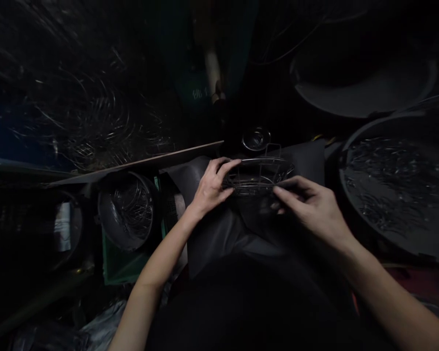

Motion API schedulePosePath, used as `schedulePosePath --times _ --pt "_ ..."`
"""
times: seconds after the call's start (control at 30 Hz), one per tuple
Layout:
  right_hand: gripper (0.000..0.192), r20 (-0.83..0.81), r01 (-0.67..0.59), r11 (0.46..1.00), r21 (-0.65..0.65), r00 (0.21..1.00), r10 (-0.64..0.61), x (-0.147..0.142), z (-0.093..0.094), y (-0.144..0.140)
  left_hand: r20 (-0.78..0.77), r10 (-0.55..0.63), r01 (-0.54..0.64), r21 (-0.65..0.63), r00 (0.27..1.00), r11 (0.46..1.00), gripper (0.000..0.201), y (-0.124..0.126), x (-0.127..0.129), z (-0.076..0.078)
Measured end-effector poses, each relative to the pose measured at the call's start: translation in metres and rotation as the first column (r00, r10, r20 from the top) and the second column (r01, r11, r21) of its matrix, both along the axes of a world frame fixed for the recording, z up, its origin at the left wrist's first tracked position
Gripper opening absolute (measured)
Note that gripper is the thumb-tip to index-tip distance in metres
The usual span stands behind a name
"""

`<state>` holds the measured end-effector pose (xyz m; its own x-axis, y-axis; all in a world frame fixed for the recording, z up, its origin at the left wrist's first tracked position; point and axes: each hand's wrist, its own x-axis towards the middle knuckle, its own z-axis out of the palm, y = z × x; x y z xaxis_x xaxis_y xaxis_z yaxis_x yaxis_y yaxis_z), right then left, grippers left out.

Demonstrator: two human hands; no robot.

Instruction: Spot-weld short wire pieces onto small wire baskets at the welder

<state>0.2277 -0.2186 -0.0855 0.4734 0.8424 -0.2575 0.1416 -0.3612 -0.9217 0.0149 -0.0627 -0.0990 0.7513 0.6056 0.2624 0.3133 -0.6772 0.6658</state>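
A small wire frame [258, 175] made of thin metal rods and rings rests on a dark cloth [219, 229] spread over my lap. My left hand [212, 187] grips its left end, thumb and fingers curled around the wires. My right hand [307, 207] pinches the frame's right side with the fingertips. The scene is very dim, and the frame's fine detail is hard to make out.
A round basin of wire rings [126, 209] sits at my left in a green crate [120, 263]. A large dark tub of small wire pieces [398, 190] stands at right. A small metal bowl [256, 139] lies beyond the frame. A heap of tangled wire [88, 112] fills the far left.
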Motion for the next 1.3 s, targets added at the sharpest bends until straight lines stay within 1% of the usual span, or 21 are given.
schedulePosePath --times 0.07,0.1,0.2,0.3,0.4,0.47,0.57,0.63,0.77,0.97,1.1,1.3 --pt "0.034 -0.104 -0.082 0.996 -0.018 0.991 0.080 -0.012 0.003 0.017 -0.023 0.015 -0.015 0.013 1.000 1.000 0.063 -0.003 0.001 0.001" --pt "0.034 -0.124 -0.104 0.994 -0.012 0.987 0.102 -0.017 0.004 0.027 -0.038 0.020 -0.019 0.023 0.999 1.000 0.063 -0.005 0.001 0.002" --pt "0.033 -0.063 -0.115 0.993 0.019 0.991 0.116 -0.028 0.009 0.052 -0.090 0.043 -0.038 0.061 0.995 0.997 0.066 -0.009 0.003 0.008" --pt "0.031 0.057 -0.080 0.994 0.069 0.995 0.076 -0.036 0.015 0.069 -0.095 0.126 -0.114 0.121 0.987 0.986 0.065 -0.009 0.007 0.015" --pt "0.029 0.114 -0.026 0.983 0.180 0.993 0.005 -0.044 0.019 0.080 -0.056 0.206 -0.193 0.174 0.977 0.966 0.063 -0.007 0.014 0.020" --pt "0.027 0.154 -0.010 0.970 0.244 0.988 -0.028 -0.047 0.018 0.086 -0.033 0.240 -0.231 0.179 0.970 0.956 0.063 -0.004 0.018 0.020" --pt "0.027 0.242 -0.012 0.957 0.289 0.968 -0.061 -0.047 0.010 0.092 -0.017 0.270 -0.265 0.149 0.963 0.953 0.063 -0.001 0.024 0.018" --pt "0.029 0.267 -0.012 0.954 0.301 0.961 -0.072 -0.045 0.002 0.095 -0.015 0.281 -0.277 0.137 0.960 0.951 0.063 0.002 0.027 0.015" --pt "0.032 0.279 -0.006 0.952 0.305 0.957 -0.084 -0.040 -0.009 0.102 -0.027 0.312 -0.302 0.188 0.950 0.935 0.064 0.008 0.032 0.008" --pt "0.030 0.250 -0.006 0.946 0.325 0.965 -0.080 -0.039 -0.009 0.115 -0.008 0.333 -0.318 0.278 0.943 0.907 0.067 0.019 0.034 0.000" --pt "0.027 0.256 -0.022 0.934 0.357 0.964 -0.075 -0.038 -0.010 0.120 0.027 0.335 -0.325 0.323 0.942 0.889 0.064 0.025 0.034 -0.003" --pt "0.023 0.274 -0.051 0.921 0.386 0.960 -0.062 -0.034 -0.017 0.127 0.055 0.339 -0.337 0.333 0.939 0.881 0.064 0.033 0.037 -0.008"
